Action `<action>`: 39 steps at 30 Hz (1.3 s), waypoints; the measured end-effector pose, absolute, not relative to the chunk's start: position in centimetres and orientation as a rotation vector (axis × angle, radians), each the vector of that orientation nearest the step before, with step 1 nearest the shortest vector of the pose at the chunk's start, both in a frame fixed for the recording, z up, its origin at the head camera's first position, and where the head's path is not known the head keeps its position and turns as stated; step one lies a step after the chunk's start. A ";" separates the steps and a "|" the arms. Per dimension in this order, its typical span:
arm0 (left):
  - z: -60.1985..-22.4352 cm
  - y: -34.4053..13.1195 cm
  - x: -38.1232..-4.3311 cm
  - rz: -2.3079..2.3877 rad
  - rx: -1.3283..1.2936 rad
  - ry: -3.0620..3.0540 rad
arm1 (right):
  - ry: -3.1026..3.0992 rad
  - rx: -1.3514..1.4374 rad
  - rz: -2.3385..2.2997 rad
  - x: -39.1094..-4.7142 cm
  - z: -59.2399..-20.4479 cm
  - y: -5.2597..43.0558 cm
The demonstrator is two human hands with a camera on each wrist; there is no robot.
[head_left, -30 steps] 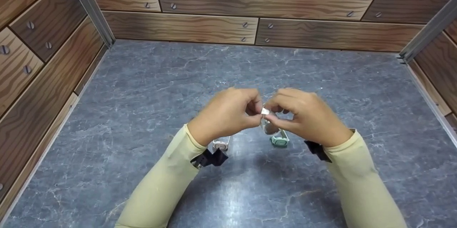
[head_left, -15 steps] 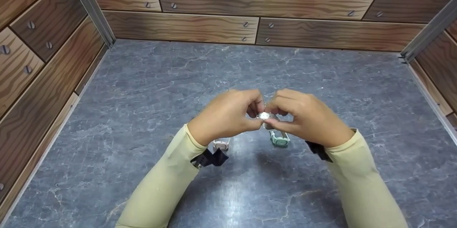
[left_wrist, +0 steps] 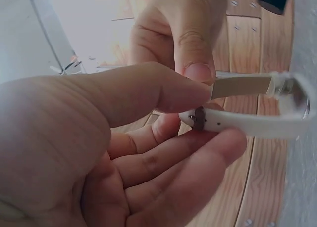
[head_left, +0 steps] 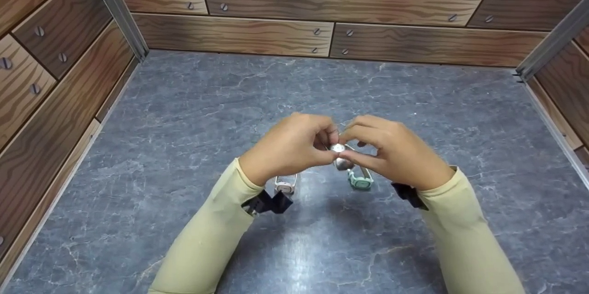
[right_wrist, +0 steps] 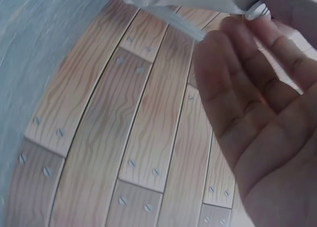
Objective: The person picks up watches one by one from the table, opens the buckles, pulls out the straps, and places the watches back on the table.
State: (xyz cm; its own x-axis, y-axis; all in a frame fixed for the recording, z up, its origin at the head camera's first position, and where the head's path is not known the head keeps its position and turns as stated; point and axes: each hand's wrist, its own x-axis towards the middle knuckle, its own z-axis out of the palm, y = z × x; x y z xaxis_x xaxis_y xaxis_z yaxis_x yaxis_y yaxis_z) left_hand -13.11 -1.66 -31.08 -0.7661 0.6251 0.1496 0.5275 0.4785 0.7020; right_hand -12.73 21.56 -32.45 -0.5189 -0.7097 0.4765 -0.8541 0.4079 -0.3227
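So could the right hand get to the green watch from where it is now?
Probably yes, but its fingers look busy: the right hand pinches the white watch and would likely have to let go first. The green watch lies close by on the table, nothing visible resting on it.

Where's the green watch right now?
In the head view, the green watch is on the gray table, right of centre, just below the right hand in the picture and right of the pale pinkish watch.
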 end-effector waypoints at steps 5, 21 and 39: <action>-30.8 -1.8 -13.3 1.384 0.908 2.418 | -2.461 1.336 1.104 -12.7 -32.3 21.3; -30.5 -1.6 -12.9 1.128 1.002 2.682 | -2.411 1.286 1.080 -12.8 -32.7 21.2; -30.2 -1.3 -13.5 0.641 0.945 2.672 | -2.651 1.270 0.858 -12.9 -33.7 20.4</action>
State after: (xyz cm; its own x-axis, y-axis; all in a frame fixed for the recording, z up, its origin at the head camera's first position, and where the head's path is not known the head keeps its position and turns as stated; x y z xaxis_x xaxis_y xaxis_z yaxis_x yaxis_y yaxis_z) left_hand -13.53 -1.29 -30.23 -0.7637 0.6415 -0.0728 0.5386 0.6952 0.4760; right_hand -12.86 20.40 -33.75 -0.6536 -0.6946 0.3004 -0.7390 0.5000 -0.4516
